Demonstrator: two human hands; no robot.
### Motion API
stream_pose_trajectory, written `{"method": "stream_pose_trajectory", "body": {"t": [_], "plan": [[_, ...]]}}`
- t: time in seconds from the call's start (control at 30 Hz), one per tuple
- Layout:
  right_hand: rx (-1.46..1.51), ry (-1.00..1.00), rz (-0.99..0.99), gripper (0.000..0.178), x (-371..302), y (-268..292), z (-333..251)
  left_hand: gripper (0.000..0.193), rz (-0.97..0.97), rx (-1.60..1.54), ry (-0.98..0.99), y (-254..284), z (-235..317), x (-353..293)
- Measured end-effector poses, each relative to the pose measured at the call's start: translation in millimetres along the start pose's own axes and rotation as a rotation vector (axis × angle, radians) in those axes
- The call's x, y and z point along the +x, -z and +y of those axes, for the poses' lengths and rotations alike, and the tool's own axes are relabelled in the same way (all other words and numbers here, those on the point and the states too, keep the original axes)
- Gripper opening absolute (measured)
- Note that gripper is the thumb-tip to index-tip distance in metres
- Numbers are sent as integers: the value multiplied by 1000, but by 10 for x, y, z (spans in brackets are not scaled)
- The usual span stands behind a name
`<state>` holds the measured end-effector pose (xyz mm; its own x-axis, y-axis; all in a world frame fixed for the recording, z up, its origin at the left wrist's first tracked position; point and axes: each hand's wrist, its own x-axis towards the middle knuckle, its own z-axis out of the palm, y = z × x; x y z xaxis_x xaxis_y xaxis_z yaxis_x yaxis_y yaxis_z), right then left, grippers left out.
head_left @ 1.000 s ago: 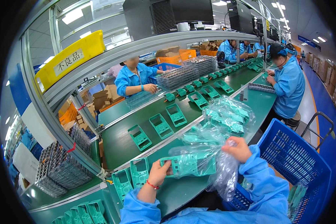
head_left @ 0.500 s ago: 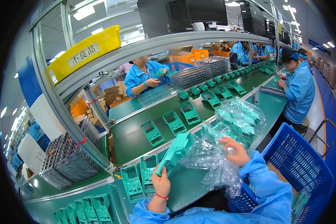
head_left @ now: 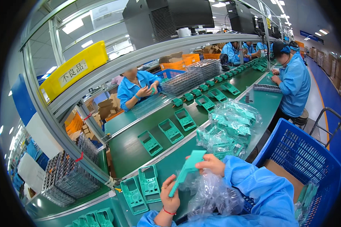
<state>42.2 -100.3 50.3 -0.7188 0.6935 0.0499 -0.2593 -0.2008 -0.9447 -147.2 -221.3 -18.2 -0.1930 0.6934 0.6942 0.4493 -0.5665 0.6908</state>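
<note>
Teal moulded plastic casing (head_left: 185, 171), flat and rigid, both grips closed on it, left hand (head_left: 169, 196), right hand (head_left: 213, 165), crinkled clear bag (head_left: 212, 195) beneath.

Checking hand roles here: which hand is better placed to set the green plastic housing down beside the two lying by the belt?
Probably the left hand: it grips the green plastic housing nearest those two housings; the right hand touches its top, over the clear bag.
</note>
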Motion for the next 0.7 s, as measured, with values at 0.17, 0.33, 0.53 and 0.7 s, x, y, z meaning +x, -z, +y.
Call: {"method": "stream_pose_trajectory", "body": {"t": [0.17,0.33,0.53,0.7], "plan": [[-364,92,-80,35,-113,141,93,63,-304,88,-21,21,88,57],[-349,271,-363,17,-286,59,46,97,-316,30,203,140,75,63],[-825,615,-214,28,-299,105,-20,89,-176,534,-109,232,106,203],[-419,5,-80,50,-638,294,-654,84,-28,604,-70,501,6,585]]}}
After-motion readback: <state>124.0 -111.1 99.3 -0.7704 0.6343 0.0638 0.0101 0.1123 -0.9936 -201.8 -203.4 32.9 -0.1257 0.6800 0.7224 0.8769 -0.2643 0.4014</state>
